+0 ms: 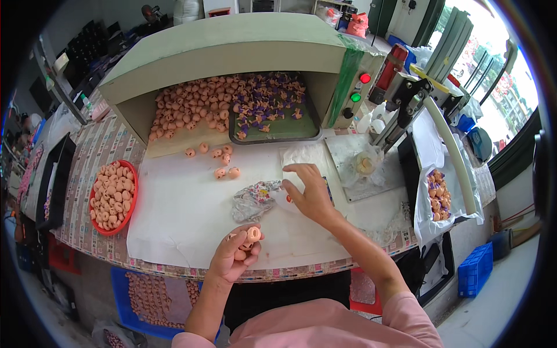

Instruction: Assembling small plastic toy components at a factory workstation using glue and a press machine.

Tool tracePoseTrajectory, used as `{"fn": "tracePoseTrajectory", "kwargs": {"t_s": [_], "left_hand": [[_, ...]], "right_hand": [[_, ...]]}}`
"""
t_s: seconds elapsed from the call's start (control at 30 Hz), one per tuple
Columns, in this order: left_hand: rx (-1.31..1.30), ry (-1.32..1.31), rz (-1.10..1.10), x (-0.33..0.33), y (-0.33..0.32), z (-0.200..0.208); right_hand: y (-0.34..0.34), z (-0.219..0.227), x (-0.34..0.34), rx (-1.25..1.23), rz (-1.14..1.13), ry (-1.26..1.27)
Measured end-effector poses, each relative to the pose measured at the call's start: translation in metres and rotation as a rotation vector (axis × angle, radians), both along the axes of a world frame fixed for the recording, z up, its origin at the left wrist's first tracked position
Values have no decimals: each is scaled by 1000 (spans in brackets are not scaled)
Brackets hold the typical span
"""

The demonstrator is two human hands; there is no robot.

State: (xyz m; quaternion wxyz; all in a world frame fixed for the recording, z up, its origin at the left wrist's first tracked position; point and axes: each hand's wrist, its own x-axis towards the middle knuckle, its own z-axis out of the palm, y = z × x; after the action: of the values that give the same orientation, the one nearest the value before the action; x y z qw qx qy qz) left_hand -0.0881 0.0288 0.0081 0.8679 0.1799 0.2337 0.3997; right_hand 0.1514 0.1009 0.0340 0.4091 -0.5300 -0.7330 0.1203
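Near the table's front edge, my left hand [225, 260] is cupped around several small peach-coloured doll heads [253, 234], one showing a round opening on top. Beyond it, to the right, my right hand [313, 194] hovers with thumb and index finger apart and nothing visible between them. Partly under the right hand lies a small pale item with red on it, too covered to name. A crumpled, paint-stained plastic bag [252, 200] rests between the hands. Several loose doll heads [234, 173] sit on the white sheet [174, 203] farther back.
A grey-green box housing [232, 49] covers a heap of doll heads [191, 104] and a dark tray [278, 137] of small purple-and-peach figures. A red basket [134, 191] of heads stands left. On the right are a metal press [403, 101] and a lined bin [420, 203] of figures.
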Motion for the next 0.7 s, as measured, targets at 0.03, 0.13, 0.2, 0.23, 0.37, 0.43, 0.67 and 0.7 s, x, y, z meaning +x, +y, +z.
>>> {"fn": "tracePoseTrajectory", "kwargs": {"t_s": [0.03, 0.13, 0.2, 0.23, 0.37, 0.43, 0.67, 0.7], "left_hand": [[11, -76, -32, -4, 5, -3], [51, -156, -77, -12, 15, -6], [38, -167, -103, -16, 20, -6], [8, -148, -84, -16, 22, -1], [-25, -157, -73, -25, 32, 7], [-46, -162, -62, -29, 41, 9], [-130, -256, -160, -36, 75, 1], [-126, -247, -166, -34, 80, 1]], "right_hand": [[17, 4, 2, 46, -9, -25], [80, 6, 3, 83, -72, -99], [130, -4, 6, 76, -127, -143], [155, -14, 12, 126, -151, -219], [241, -16, 13, 122, -232, -367], [285, -14, 15, 157, -258, -427], [400, 20, 6, -104, -290, -383], [399, 30, 2, -302, -202, 5]]}}
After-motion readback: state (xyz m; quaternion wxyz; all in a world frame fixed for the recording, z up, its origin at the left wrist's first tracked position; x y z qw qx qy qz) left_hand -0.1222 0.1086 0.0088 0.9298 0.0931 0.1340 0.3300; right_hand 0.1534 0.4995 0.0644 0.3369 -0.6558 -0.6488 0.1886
